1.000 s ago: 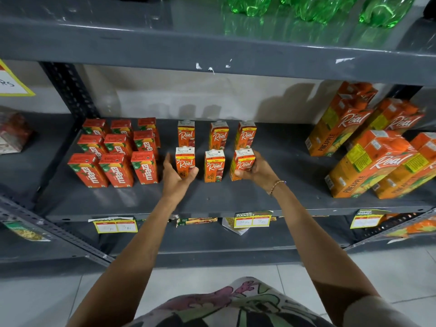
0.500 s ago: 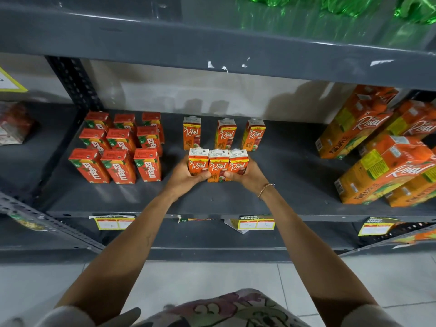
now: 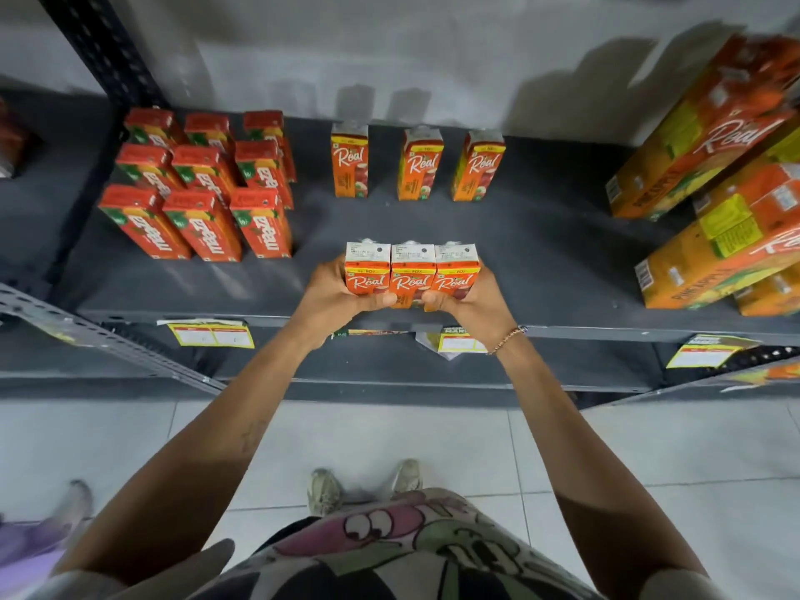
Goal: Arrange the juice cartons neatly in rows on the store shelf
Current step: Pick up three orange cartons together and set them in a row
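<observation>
Three front cartons (image 3: 412, 275): standing upright near the shelf (image 3: 541, 262) front edge, sides touching, long axes vertical, "Real" faces pointing toward the person.
Left hand (image 3: 335, 298): fingers pressing against the left carton's outer side.
Right hand (image 3: 469, 298): fingers clamping the right carton's outer side.
Back row (image 3: 417, 164): three matching cartons standing upright, spaced apart, near the wall.
Maaza cartons (image 3: 203, 184): sitting in a block at the left.

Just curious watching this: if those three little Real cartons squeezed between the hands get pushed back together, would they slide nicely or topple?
The three small Real cartons look stiff and boxy, pressed side by side between left hand and right hand, so probably sliding as one block. Taller than wide, they might tip if pushed high.
</observation>
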`<state>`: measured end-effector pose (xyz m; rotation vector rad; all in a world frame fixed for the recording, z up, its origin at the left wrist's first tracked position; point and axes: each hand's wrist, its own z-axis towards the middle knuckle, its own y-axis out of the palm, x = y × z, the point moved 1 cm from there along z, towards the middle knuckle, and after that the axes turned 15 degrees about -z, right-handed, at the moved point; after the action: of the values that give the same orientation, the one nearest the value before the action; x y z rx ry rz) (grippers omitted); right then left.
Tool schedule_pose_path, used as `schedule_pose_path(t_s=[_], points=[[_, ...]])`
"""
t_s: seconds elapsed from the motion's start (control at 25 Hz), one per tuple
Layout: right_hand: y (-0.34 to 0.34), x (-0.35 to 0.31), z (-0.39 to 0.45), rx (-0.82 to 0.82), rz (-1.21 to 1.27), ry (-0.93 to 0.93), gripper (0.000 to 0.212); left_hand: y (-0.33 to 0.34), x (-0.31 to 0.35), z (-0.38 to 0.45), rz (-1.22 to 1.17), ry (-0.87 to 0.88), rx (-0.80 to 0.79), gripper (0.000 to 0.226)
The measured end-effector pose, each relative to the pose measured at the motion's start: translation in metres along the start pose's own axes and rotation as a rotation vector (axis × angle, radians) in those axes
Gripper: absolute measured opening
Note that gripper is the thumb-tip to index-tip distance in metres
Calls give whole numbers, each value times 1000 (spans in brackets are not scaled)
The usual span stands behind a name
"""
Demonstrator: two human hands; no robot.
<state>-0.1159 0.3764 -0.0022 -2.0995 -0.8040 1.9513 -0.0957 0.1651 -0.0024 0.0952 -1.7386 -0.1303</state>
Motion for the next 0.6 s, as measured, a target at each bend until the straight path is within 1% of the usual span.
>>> schedule_pose_path(t_s=[0.08,0.32,0.44,0.48,0.6], points=[[-1,-3,-5,9,-21,-29,79,1,1,-5,1,-17,12,46],[-1,-5,-6,-6,31,-67,84,1,4,-8,7,-28,-8,47],[-1,0,-6,-1,35,-80,89,2,1,-14,42,10,-16,50],[-1,1,-5,-11,25,-82,86,2,1,-15,59,29,-21,53],[-1,5,-4,-30,-13,-65,68,3,1,-15,117,33,-47,57]])
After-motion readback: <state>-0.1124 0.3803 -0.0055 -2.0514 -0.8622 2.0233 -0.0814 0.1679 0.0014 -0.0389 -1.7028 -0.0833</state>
